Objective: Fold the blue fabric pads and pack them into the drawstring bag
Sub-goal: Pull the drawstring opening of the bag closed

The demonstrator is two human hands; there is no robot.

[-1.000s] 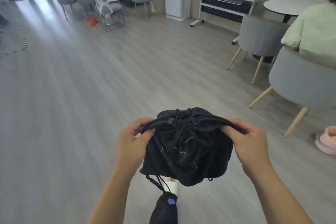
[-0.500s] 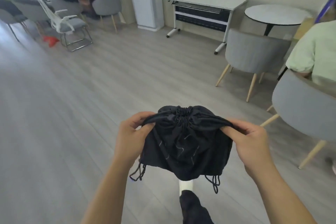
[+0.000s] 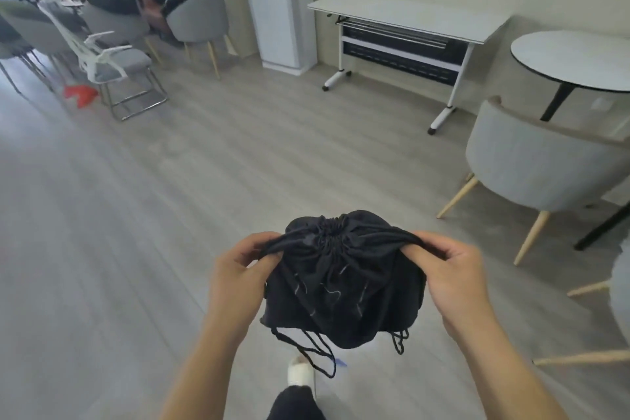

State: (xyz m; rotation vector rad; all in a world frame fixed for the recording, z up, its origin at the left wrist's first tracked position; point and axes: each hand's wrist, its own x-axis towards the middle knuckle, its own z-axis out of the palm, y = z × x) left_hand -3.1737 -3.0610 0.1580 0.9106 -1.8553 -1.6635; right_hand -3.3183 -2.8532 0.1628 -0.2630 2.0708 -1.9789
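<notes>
Drawstring bag [image 3: 341, 283] bulging, mouth cinched; left hand [image 3: 238, 269] and right hand [image 3: 450, 276] each pinch cord. Pads unseen, probably packed inside; little left.

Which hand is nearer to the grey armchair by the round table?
Right. The right hand pinches the drawstring bag's right edge, on the grey armchair's side; the left hand pinches the left edge, with the bag between it and the armchair.

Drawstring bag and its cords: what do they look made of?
Drawstring bag: thin black cloth, matt, perhaps cotton or polyester; it puckers at the cinched mouth and folds where the left hand and right hand pinch it. Cords: black string, hanging in limp loops; weave unclear.
</notes>
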